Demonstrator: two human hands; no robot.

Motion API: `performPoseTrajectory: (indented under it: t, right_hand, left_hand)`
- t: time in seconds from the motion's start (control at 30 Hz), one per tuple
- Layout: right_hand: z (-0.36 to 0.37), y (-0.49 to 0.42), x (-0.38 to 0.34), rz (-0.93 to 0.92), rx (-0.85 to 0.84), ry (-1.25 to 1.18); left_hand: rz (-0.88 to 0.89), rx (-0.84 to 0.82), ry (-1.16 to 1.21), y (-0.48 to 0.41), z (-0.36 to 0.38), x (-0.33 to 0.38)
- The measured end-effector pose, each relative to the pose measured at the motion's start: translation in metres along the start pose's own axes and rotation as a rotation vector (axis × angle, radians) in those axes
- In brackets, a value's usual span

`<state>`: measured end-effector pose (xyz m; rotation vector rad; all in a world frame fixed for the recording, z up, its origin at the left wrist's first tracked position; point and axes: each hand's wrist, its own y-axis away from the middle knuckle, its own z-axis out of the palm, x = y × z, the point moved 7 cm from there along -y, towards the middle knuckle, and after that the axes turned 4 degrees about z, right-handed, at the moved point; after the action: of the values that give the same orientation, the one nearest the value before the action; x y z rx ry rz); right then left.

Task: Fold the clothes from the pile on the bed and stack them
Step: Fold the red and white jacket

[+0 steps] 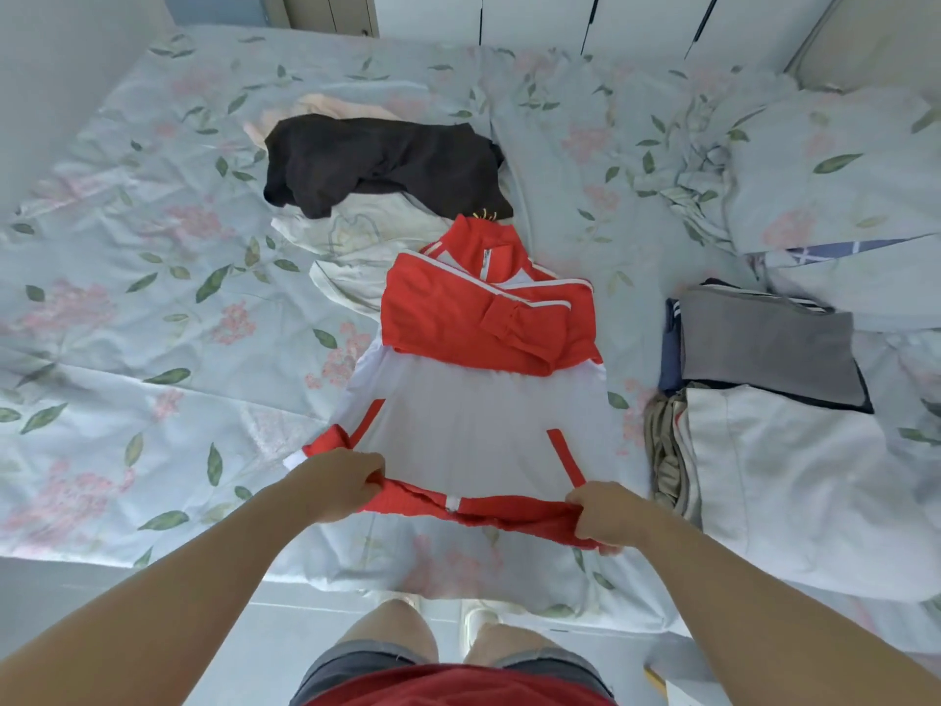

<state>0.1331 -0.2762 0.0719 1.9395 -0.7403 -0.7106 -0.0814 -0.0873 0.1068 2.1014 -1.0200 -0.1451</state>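
Left hand (338,484) and right hand (608,517), fingers curled, pinch the hem of the red-and-white jacket (478,415) on the bed (153,298), its collar label (486,259) too small to read.

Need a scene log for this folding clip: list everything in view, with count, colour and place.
jacket: 1, red and white, middle of the bed, sleeves folded across its chest
black garment: 1, black, crumpled beyond the jacket
pale garments: number unclear, cream and white, under the black garment
folded stack: 1, grey on navy, right of the jacket
khaki garment: 1, khaki, nearer than the stack
bedcover: 1, pale blue, pink flowers
left hand: grips the jacket's red hem
right hand: grips the same hem
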Motion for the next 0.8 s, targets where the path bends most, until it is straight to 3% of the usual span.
performPoseTrajectory:
  t: [0.13,0.27,0.37,0.53,0.7,0.8]
  right_hand:
    - [0.018,0.018,0.0,0.062,-0.312,0.006]
    - [0.016,0.015,0.005,0.096,-0.313,-0.037]
    - [-0.006,0.01,0.007,0.074,-0.157,-0.084]
    - [-0.071,-0.014,0.007,0.004,0.277,-0.131]
    - [-0.153,-0.029,-0.003,-0.027,0.629,-0.174]
    - [-0.209,-0.03,-0.018,-0.024,0.825,-0.284]
  left_hand:
    - [0.035,-0.28,0.022,0.01,0.011,0.002]
    - [0.022,-0.28,0.086,0.001,0.0,0.002]
    - [0.007,-0.161,0.134,-0.013,-0.023,0.006]
    - [-0.027,0.114,0.25,-0.05,-0.078,0.01]
    - [-0.061,0.375,0.169,-0.089,-0.145,0.007]
    - [-0.142,0.626,0.226,-0.108,-0.189,0.001]
